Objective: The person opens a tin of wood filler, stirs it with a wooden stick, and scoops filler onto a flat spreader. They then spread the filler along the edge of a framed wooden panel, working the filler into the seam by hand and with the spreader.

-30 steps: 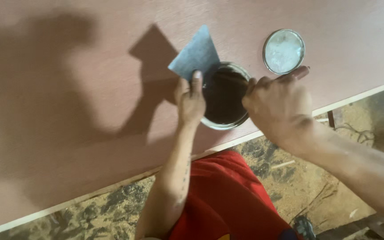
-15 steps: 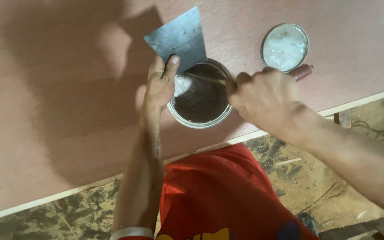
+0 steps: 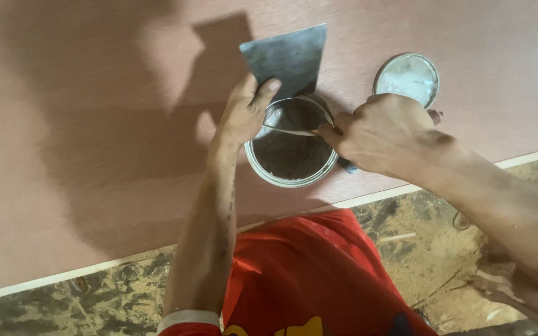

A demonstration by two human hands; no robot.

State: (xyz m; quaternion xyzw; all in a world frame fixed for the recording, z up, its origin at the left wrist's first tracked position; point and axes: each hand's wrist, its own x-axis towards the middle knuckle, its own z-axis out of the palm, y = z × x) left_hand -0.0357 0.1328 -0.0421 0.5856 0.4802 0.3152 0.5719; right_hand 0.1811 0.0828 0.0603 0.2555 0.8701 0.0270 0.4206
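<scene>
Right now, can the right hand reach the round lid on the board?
Probably yes: the right hand sits just beside the lid, nothing lies between them, but it holds a thin blade.

Left hand (image 3: pixel 242 115) gripping wide scraper blade (image 3: pixel 286 60), right hand (image 3: pixel 378 134) dipping thin blade into open tin (image 3: pixel 291 158), lid (image 3: pixel 406 78) far right, pink board (image 3: pixel 82 155)

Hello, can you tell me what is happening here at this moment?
A person in red clothing works at a reddish-brown board. The left hand holds a wide flat metal scraper over an open round tin standing on the board. The right hand dips a thin blade into the tin, which holds a dark paste. The tin's lid lies on the board beside it.
</scene>
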